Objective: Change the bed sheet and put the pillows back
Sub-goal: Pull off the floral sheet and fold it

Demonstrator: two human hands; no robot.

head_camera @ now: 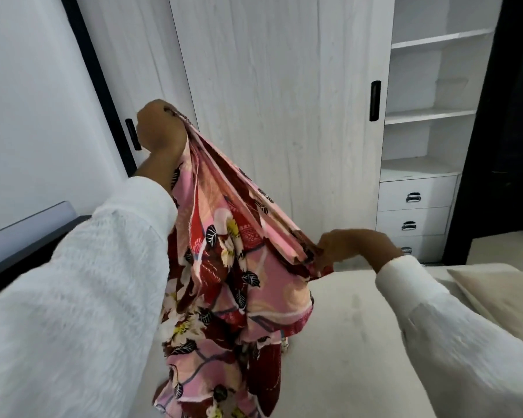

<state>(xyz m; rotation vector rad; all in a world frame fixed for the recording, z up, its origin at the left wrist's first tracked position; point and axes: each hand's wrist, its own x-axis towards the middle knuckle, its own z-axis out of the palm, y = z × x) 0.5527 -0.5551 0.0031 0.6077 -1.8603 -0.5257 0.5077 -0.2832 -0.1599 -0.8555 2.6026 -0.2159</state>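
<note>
- Cream bare mattress (344, 342) lies below, so the floral sheet (224, 267) probably wants shaking open over it, hands drawn wide apart along one edge.
- Sheet hangs bunched between both hands, its lower folds resting on the mattress.
- Left hand (159, 131), raised, fist closed round one gathered end.
- Right hand (354, 247), lower, fingers pinching the edge.

Head view looks down, close, across bed (344, 327)

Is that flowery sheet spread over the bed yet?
No. The flowery sheet hangs bunched, gripped by the left hand and right hand above the bare mattress.
</note>
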